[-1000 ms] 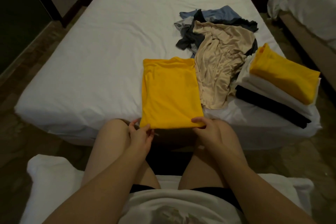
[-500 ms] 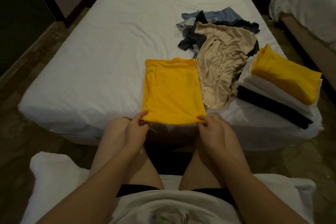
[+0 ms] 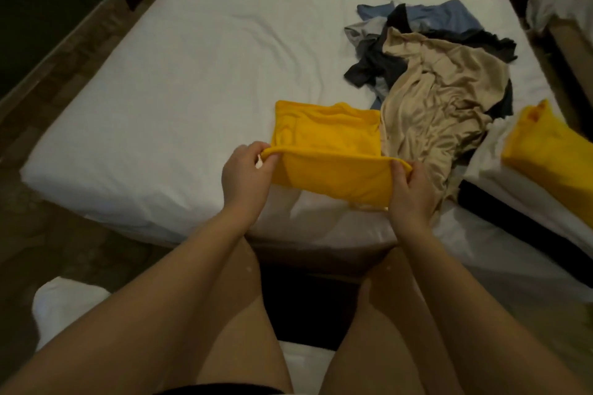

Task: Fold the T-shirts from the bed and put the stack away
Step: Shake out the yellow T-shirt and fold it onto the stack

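1. Item in hand: a yellow T-shirt, folded to a narrow panel, lies near the front edge of the bed. Its near edge is raised off the sheet and its far part lies flat.
2. Left hand: fingers and thumb are clamped on the left corner of the raised edge. Right hand: fingers are clamped on the right corner.
3. Step, as judged: the crosswise fold, with the near edge to be carried over to the far edge. It is not yet completed.
4. Done: a stack of folded shirts sits at the right edge of the bed, with yellow on top, white beneath and black lowest. The count cannot be told.
5. Outstanding: a heap of unfolded shirts lies beyond and to the right of the item in hand. A beige shirt tops the heap and lies against the yellow T-shirt's right side. A blue shirt and dark and grey cloth lie beneath it. By judgement, several folds are left. The stack has not been put away.
6. Containers: no drawer, basket or cupboard interior is visible. The stack's destination cannot be told.
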